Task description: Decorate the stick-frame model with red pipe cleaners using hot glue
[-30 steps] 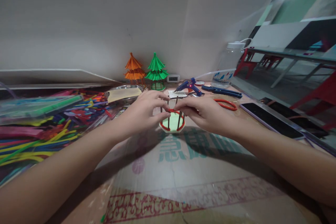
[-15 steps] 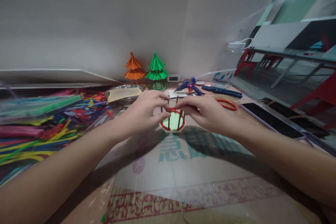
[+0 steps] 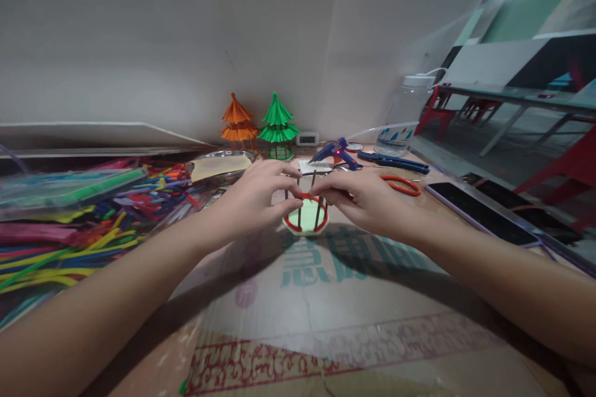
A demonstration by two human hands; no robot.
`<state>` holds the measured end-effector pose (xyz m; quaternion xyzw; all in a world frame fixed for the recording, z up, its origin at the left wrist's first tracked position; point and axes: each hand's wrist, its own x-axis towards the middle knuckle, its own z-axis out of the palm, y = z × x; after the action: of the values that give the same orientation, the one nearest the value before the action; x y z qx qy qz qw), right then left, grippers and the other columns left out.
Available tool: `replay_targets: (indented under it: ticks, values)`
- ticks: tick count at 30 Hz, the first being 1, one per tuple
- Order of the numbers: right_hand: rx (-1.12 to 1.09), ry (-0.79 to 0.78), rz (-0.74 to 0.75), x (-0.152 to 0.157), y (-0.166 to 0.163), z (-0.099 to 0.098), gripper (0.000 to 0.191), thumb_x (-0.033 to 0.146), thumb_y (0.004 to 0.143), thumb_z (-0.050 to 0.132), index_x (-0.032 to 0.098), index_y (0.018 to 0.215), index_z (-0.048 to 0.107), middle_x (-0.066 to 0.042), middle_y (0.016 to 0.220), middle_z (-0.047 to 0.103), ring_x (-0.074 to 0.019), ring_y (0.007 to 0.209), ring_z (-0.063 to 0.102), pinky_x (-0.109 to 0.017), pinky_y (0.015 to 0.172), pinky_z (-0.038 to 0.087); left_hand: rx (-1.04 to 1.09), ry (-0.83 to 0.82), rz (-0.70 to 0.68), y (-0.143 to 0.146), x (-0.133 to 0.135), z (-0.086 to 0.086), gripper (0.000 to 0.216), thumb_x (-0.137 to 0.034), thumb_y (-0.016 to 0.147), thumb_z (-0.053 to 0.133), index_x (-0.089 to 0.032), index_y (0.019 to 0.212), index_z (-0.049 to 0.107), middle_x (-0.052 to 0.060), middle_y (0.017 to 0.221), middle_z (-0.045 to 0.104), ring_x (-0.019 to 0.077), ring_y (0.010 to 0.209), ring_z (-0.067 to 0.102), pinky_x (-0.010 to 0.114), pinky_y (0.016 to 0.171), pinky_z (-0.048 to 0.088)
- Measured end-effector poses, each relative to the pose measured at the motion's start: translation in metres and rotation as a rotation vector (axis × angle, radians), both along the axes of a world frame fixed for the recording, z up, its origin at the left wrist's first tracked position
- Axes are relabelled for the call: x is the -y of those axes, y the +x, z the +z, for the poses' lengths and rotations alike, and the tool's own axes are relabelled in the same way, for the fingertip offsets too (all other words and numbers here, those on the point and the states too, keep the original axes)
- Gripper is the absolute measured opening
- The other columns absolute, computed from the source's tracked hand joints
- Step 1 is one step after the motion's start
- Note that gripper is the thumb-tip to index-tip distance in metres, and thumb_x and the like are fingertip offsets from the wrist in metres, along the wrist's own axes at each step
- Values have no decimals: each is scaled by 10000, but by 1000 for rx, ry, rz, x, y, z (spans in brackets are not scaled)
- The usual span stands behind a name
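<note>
A small model with a pale green base (image 3: 306, 217), a red pipe-cleaner ring (image 3: 292, 227) along its rim and several upright brown posts (image 3: 319, 214) stands on the table in front of me. From the left, my left hand (image 3: 263, 195) closes thumb and fingers on one of the posts. My right hand (image 3: 361, 198) pinches another post near its top from the right. The fingers hide parts of the posts and the far side of the ring.
Behind stand an orange pagoda model (image 3: 237, 118) and a green one (image 3: 278, 121). A blue glue gun (image 3: 336, 152), pliers (image 3: 393, 162), a bottle (image 3: 400, 115) and a phone (image 3: 482, 213) lie or stand right. Colourful pipe cleaners (image 3: 107, 239) and a metal dish (image 3: 223, 164) are left.
Both hands keep nearly the same place at the model. Only a very slight shift of the right fingers shows; the model stays where it was.
</note>
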<state>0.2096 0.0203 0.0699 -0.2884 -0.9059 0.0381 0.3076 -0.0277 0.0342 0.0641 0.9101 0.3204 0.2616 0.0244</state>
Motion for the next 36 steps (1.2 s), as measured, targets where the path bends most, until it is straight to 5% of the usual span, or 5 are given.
replay_targets:
  ticks: [36]
  values:
    - [14, -216, -96, 0, 5, 11, 130, 254, 922, 589, 164, 939, 681, -28, 791, 701, -130, 688, 603, -242, 627, 440, 138, 58, -10, 5, 4, 1, 77, -256, 913, 642, -240, 903, 716, 42, 1175, 690, 217, 1130, 603, 405, 978, 437]
